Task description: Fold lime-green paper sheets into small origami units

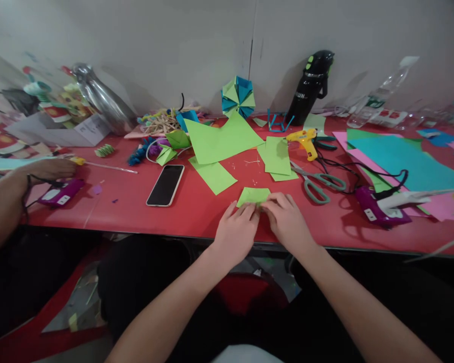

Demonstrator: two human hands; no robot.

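A small folded piece of light green paper (253,194) lies near the front edge of the red table. My left hand (237,228) has its fingers closed on the paper's near edge. From the other side, my right hand (288,223) pinches the right part of that same edge, its fingertips close to those of the left. My fingers cover the near side of the paper, so the fold there is hidden. Just beyond it lie more green sheets (215,176) and a large creased green sheet (221,138).
Grey-handled scissors (318,186), a yellow glue gun (303,143) and a purple power strip (380,207) with cables lie to the right. A phone (165,185) rests on the left. A black bottle (310,88) stands behind. Another person's hand (55,169) is at far left.
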